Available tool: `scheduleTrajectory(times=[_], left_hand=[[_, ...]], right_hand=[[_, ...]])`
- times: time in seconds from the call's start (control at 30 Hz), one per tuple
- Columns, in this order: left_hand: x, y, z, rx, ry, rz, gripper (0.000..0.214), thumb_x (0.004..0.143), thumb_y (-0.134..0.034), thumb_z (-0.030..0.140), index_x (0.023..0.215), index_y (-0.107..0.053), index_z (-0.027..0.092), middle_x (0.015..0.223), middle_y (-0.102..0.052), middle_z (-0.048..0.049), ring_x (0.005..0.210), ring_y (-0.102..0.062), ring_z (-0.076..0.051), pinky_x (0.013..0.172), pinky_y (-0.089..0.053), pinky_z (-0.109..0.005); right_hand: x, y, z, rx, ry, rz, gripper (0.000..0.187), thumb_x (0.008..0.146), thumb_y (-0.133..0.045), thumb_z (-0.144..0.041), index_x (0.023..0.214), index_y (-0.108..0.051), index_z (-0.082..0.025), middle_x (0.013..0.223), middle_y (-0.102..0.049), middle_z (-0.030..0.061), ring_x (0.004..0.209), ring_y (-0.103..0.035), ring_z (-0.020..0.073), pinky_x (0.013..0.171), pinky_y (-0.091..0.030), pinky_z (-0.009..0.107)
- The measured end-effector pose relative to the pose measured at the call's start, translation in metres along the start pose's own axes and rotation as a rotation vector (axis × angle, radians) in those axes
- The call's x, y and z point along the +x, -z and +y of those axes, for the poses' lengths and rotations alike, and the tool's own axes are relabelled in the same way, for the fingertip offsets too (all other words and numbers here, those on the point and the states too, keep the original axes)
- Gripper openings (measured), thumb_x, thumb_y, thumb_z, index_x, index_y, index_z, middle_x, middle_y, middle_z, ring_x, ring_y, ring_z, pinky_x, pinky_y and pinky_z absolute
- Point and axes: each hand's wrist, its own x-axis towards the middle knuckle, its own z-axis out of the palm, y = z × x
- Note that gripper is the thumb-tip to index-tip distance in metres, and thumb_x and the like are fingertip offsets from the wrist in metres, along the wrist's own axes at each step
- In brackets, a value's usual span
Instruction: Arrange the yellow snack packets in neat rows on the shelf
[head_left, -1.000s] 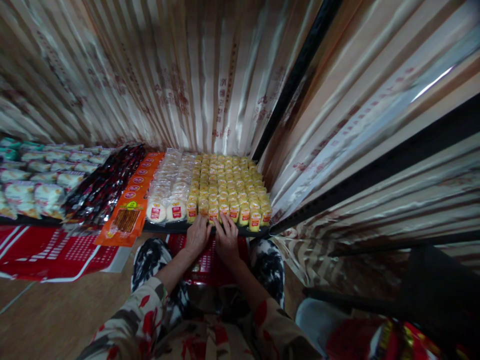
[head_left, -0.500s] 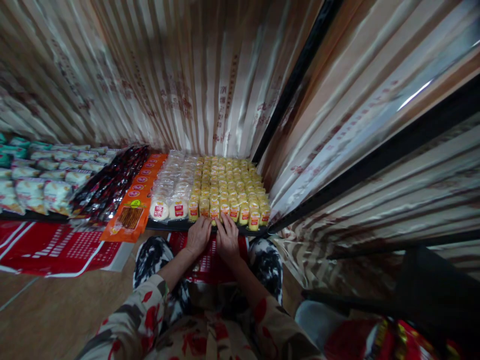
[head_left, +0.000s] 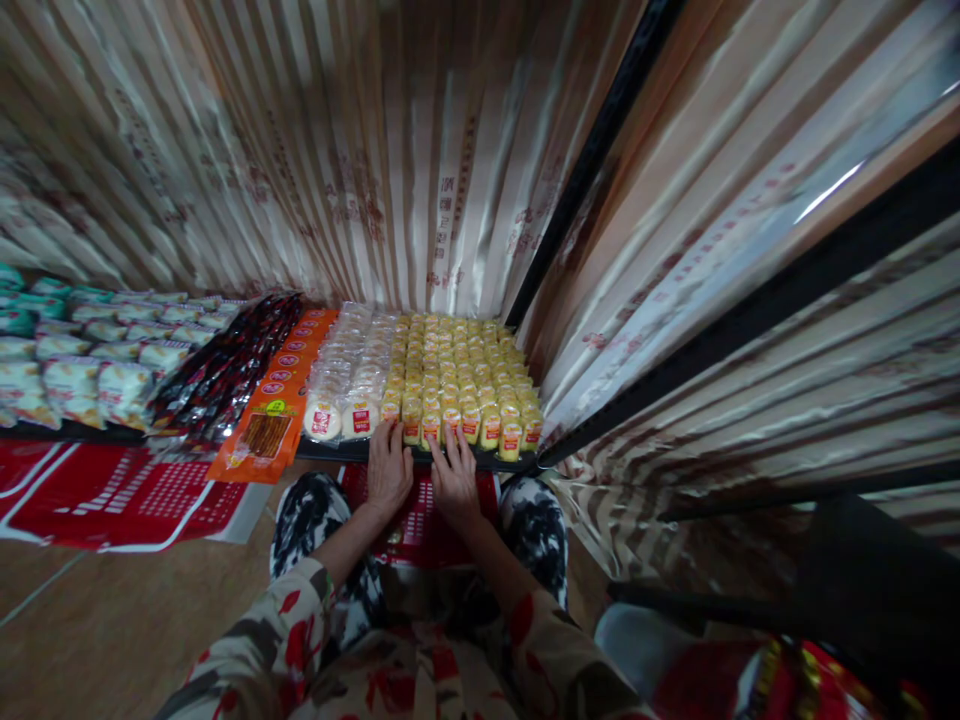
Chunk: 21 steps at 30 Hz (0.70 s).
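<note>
Small yellow wrapped snack packs (head_left: 489, 395) stand in tight rows at the right end of a low black shelf (head_left: 480, 459). My left hand (head_left: 390, 470) reaches the front of the leftmost yellow row, fingers stretched out with the tips at the packs. Beside it, my right hand (head_left: 454, 474) touches the front packs a little further right, its fingers extended and slightly apart. I see neither hand gripping a pack. Left of the yellow rows are round white cakes in clear wrappers (head_left: 358, 415), with red labels on the front ones.
An orange snack packet (head_left: 262, 425), dark shiny packets (head_left: 229, 375) and white bags (head_left: 75, 385) line the shelf leftward. Striped curtain (head_left: 360, 150) hangs behind, with black posts (head_left: 577, 190) at right. A red printed sheet (head_left: 135, 500) lies below the shelf.
My left hand has shifted left along the front, from the second or third yellow row to the leftmost. My right hand stays almost in place.
</note>
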Motion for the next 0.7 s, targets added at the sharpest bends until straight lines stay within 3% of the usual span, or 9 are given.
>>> scheduleTrajectory(times=[0.3,0.7], left_hand=[[0.0006,-0.0016,-0.0053,-0.028,-0.035,-0.019,0.042,0.086,-0.038,0.019,0.127,-0.039,0.009,0.129,-0.041,-0.0186,0.126,-0.033,-0.027,0.104,-0.034,-0.048],[0.0003,-0.0036,-0.007,0.08,-0.09,-0.046,0.049,0.085,-0.04,0.017,0.134,-0.035,0.017,0.135,-0.037,-0.0152,0.13,-0.03,-0.028,0.103,-0.034,-0.049]], right_hand=[[0.0002,-0.0029,0.0002,0.008,-0.012,-0.003,0.058,0.081,-0.042,-0.009,0.136,-0.038,-0.025,0.149,-0.026,0.0067,0.138,-0.017,0.0281,0.102,-0.031,0.047],[0.0031,-0.002,-0.0004,0.035,-0.028,0.009,0.051,0.083,-0.042,-0.011,0.133,-0.043,-0.024,0.147,-0.029,0.0072,0.137,-0.018,0.0285,0.1,-0.034,0.046]])
